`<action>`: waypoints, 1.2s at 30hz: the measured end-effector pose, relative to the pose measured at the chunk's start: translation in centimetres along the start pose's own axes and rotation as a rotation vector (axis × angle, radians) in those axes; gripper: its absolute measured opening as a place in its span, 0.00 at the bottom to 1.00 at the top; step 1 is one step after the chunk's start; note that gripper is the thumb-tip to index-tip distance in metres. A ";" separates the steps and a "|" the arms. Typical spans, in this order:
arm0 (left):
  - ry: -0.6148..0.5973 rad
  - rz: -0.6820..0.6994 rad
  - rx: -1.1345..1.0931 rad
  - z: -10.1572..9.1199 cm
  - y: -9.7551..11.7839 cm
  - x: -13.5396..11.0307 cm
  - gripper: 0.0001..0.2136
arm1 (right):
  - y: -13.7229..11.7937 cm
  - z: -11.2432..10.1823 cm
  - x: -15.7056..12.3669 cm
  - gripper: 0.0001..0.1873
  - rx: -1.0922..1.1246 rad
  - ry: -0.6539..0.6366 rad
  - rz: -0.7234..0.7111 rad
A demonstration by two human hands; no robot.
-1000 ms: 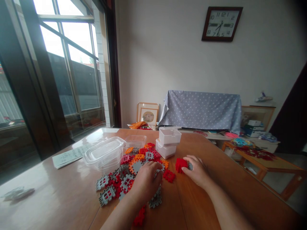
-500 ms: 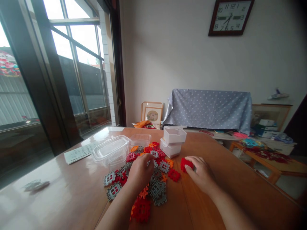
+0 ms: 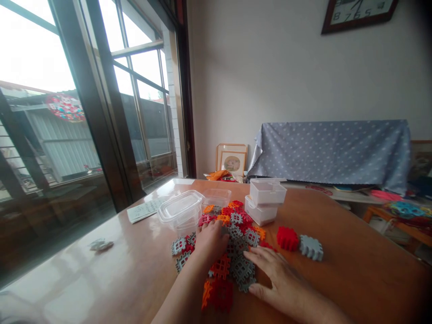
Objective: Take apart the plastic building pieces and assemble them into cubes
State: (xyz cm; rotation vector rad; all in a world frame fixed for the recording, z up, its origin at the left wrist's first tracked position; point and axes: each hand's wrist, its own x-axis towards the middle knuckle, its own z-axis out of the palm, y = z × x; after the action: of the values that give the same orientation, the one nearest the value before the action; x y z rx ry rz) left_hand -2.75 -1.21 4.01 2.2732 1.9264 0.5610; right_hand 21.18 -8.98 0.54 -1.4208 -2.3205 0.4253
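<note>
A heap of notched plastic window tiles (image 3: 236,234) in grey, red and orange lies on the table. My left hand (image 3: 212,240) rests over the heap's left middle, its fingers curled down among the tiles; what they grip is mostly hidden, with a dark grey bit showing beside the thumb. At the heap's right edge is my right hand (image 3: 275,274), its fingers apart and nothing held, the fingertips by the grey tiles (image 3: 242,267). Right of the heap a red stack of tiles (image 3: 287,238) stands beside a grey stack of tiles (image 3: 311,247).
Two white lidded boxes (image 3: 266,198) are stacked behind the heap. Clear plastic containers (image 3: 182,209) and a written sheet (image 3: 143,210) lie to the left. A small crumpled packet (image 3: 101,244) sits on the glossy wooden table (image 3: 131,274).
My right hand has let go of the red stack and moved left to the heap. The grey stack has come into sight. My view has turned left and slightly down.
</note>
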 end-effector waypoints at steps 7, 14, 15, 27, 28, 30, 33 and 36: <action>0.048 0.063 -0.078 0.1 0.0 0.2 0.19 | 0.8 0.7 0.3 0.29 0.003 0.065 -0.010; 0.127 0.085 -0.212 -0.3 0.1 0.6 0.13 | 0.9 0.7 0.3 0.28 0.003 0.052 -0.001; 0.143 0.100 -0.236 -0.3 0.1 0.7 0.11 | 0.8 0.6 0.3 0.28 0.005 0.051 0.000; 0.248 0.107 -0.715 -0.4 1.3 1.2 0.05 | -0.3 -1.5 0.4 0.27 0.059 0.163 -0.032; 0.192 0.083 -0.841 -0.4 1.8 1.0 0.06 | -0.2 -1.5 0.5 0.27 0.067 0.201 -0.028; 0.047 0.025 -1.120 -0.2 3.0 0.4 0.10 | 0.1 -1.5 0.6 0.29 0.081 0.299 -0.008; -0.136 -0.047 -1.355 0.2 4.9 -0.6 0.16 | 0.5 -1.6 0.7 0.35 0.076 0.442 0.020; -0.237 -0.093 -1.437 0.6 6.3 -1.4 0.18 | 0.7 -1.9 0.5 0.39 0.057 0.496 0.017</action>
State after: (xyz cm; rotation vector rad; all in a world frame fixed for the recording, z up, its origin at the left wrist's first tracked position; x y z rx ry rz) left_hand 3.07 -3.71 5.17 1.1895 0.8717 1.0879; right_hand 22.39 -8.13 1.94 -1.3372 -1.8833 0.1197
